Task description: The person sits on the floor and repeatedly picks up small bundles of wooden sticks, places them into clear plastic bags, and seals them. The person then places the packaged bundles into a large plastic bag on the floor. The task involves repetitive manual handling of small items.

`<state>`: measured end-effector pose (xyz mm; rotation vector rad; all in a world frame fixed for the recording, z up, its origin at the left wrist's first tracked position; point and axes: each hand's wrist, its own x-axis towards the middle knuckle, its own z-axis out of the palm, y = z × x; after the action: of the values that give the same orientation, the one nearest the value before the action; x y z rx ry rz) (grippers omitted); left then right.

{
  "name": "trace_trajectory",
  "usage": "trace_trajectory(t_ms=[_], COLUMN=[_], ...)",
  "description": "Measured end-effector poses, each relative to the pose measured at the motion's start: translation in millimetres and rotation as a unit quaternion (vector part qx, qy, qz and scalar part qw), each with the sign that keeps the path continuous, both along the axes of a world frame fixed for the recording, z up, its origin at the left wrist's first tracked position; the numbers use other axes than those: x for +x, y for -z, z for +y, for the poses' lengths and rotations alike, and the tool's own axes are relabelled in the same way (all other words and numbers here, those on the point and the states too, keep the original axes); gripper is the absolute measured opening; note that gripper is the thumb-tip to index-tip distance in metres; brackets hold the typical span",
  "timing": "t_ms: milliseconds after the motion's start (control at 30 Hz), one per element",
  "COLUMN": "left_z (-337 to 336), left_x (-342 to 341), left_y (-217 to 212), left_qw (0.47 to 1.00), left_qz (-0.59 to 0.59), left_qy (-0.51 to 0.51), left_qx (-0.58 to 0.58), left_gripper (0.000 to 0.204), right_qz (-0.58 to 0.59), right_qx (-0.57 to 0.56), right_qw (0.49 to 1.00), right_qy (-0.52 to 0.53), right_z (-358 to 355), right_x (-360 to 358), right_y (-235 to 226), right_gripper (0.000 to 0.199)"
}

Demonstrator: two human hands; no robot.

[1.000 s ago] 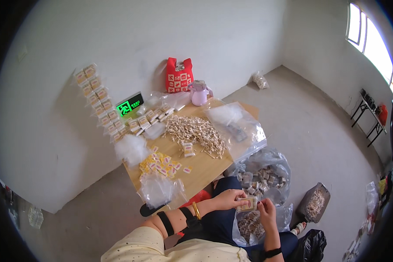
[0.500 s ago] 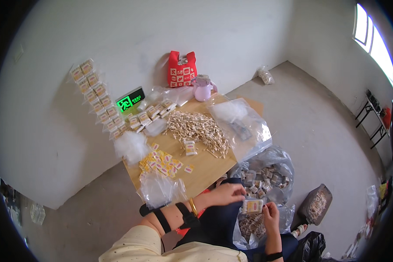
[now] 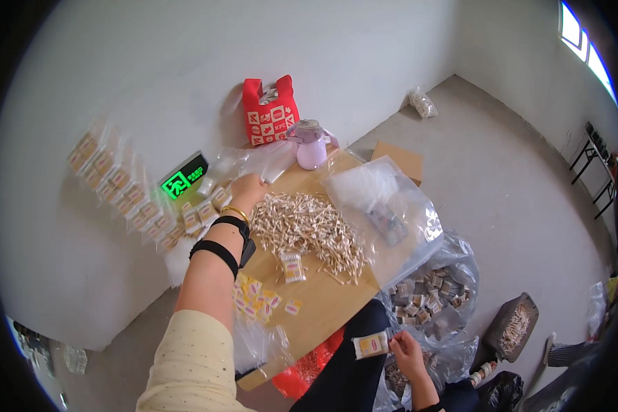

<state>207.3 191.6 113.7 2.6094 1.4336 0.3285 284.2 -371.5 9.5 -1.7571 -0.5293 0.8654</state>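
Note:
My right hand (image 3: 408, 351) pinches the edge of a small bag of cotton swabs (image 3: 371, 345) with a yellow label, held over my lap. My left hand (image 3: 248, 188) reaches far across the table (image 3: 329, 309) to the row of packed swab bags (image 3: 198, 214) at its back. Its fingers are curled down there, and what is between them is hidden. Beside it spreads a big heap of loose cotton swabs (image 3: 309, 230). One packed bag (image 3: 293, 268) lies before the heap, next to scattered yellow label cards (image 3: 257, 300).
Stacked bags (image 3: 120, 185) lean at the wall by a green exit sign (image 3: 183, 177). A red bag (image 3: 270, 113) and pink jug (image 3: 312, 145) stand at the back. Plastic film (image 3: 384, 199) covers the table's right. Below sit a sack of packs (image 3: 426, 299) and a swab tub (image 3: 511, 329).
My left hand has gone from beside the held bag to the packed bags at the table's back. My right hand has shifted slightly left and lower, still holding its bag. The view has turned.

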Motion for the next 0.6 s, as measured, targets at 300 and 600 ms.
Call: trace_trajectory(t_ms=[300, 600], left_z=[88.2, 90.3], left_x=[57.5, 77.5], left_y=[114.5, 100.5], left_qw=[0.996, 0.979], left_qz=[-0.088, -0.035], left_qy=[0.002, -0.199], left_qx=[0.001, -0.002], left_gripper=[0.027, 0.052], right_qz=[0.048, 0.09], right_qx=[-0.098, -0.084], right_qw=[0.993, 0.99], right_qy=[0.036, 0.07], right_z=[-8.0, 20.7], right_x=[48.7, 61.2], right_y=[4.8, -3.5], right_gripper=[0.006, 0.007])
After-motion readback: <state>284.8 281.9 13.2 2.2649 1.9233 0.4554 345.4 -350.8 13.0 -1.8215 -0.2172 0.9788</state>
